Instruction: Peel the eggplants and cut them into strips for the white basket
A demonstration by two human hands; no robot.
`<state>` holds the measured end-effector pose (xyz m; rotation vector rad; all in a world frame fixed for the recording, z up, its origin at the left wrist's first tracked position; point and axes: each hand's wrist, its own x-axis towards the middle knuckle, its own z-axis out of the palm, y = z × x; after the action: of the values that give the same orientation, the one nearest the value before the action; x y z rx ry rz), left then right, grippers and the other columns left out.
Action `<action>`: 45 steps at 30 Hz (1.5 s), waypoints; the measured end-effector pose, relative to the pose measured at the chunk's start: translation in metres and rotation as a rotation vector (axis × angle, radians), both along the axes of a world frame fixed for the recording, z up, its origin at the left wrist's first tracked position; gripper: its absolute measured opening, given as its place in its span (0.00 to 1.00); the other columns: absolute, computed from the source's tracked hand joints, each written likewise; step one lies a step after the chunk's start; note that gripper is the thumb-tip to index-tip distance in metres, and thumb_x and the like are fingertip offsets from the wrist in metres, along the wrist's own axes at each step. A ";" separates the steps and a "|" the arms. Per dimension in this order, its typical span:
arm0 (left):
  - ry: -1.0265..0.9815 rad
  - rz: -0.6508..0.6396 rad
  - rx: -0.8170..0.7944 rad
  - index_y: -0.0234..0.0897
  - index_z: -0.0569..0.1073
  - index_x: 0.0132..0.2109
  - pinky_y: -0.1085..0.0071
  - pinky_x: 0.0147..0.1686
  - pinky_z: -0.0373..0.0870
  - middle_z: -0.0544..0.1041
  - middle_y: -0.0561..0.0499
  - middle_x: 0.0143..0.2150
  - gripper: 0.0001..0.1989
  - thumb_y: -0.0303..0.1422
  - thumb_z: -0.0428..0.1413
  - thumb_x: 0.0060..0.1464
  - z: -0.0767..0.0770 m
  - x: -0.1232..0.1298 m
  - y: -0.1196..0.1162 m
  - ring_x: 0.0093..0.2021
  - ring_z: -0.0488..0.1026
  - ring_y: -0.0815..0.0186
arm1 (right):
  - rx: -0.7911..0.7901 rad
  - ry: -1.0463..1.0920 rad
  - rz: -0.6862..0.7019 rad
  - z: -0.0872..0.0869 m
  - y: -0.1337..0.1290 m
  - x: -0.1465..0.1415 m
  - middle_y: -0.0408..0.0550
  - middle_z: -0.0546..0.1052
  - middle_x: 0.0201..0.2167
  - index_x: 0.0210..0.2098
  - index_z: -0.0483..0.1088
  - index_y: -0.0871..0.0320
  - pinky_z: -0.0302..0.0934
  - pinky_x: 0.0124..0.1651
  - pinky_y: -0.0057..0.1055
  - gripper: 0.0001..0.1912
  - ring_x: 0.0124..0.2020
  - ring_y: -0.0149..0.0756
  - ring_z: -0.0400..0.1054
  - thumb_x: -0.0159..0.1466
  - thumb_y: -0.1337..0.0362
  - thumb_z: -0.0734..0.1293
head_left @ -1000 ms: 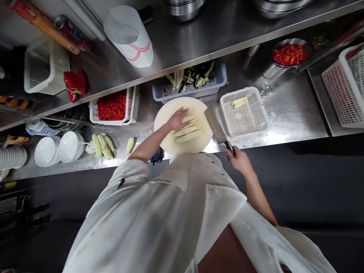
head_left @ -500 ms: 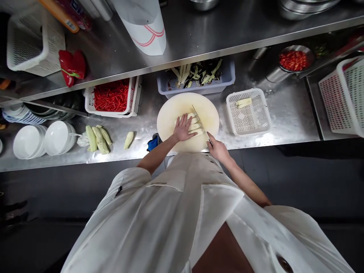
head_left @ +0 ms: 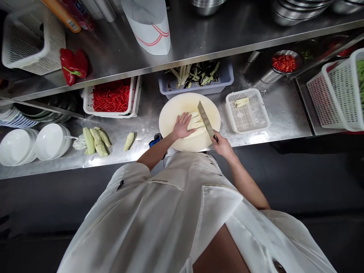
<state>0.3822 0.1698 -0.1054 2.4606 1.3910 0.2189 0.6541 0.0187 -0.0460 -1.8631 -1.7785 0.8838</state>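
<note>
On the round pale cutting board [head_left: 172, 108] lie several pale peeled vegetable slices [head_left: 196, 125], side by side. My left hand [head_left: 182, 126] rests flat on their left part with its fingers spread. Right of the slices, my right hand [head_left: 222, 145] is closed round the handle of a knife [head_left: 206, 118]. The broad side of the blade shows, and its tip points up and to the left over the board. A white basket [head_left: 263, 123] to the right holds a few pale pieces [head_left: 241, 102].
Behind the board, a bluish tub [head_left: 212, 90] holds peelings under the steel shelf edge [head_left: 182, 62]. Whole peeled vegetables [head_left: 98, 141], white bowls [head_left: 49, 141] and a basket of red chillies [head_left: 110, 96] are on the left. Another white basket [head_left: 330, 100] stands far right.
The knife has moved slightly right, away from the slices, and its blade has tilted to show its broad side. My left hand is still on the slices. The view has shifted slightly.
</note>
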 end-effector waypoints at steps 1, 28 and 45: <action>-0.029 0.027 0.009 0.31 0.48 0.83 0.44 0.83 0.30 0.44 0.41 0.85 0.53 0.65 0.46 0.67 0.001 -0.013 0.007 0.85 0.35 0.49 | 0.009 -0.002 -0.043 0.003 -0.005 -0.001 0.56 0.85 0.52 0.78 0.61 0.55 0.72 0.50 0.43 0.34 0.49 0.55 0.80 0.76 0.53 0.59; 0.035 0.056 0.027 0.24 0.45 0.82 0.44 0.81 0.23 0.42 0.33 0.84 0.56 0.64 0.46 0.66 -0.009 0.020 -0.030 0.85 0.32 0.45 | -0.022 -0.307 0.024 -0.003 -0.049 -0.030 0.59 0.85 0.51 0.81 0.57 0.57 0.71 0.46 0.39 0.34 0.43 0.52 0.81 0.79 0.54 0.55; -0.127 0.328 0.036 0.29 0.58 0.79 0.45 0.82 0.40 0.58 0.35 0.81 0.43 0.57 0.40 0.72 0.013 -0.056 0.028 0.84 0.43 0.50 | -0.002 -0.085 -0.041 0.029 -0.050 -0.017 0.56 0.85 0.53 0.79 0.60 0.54 0.71 0.47 0.39 0.33 0.48 0.53 0.81 0.79 0.51 0.58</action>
<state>0.3262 0.1977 -0.0923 2.1891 1.7383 0.4670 0.6375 -0.0312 -0.0172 -1.9583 -1.7824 0.8030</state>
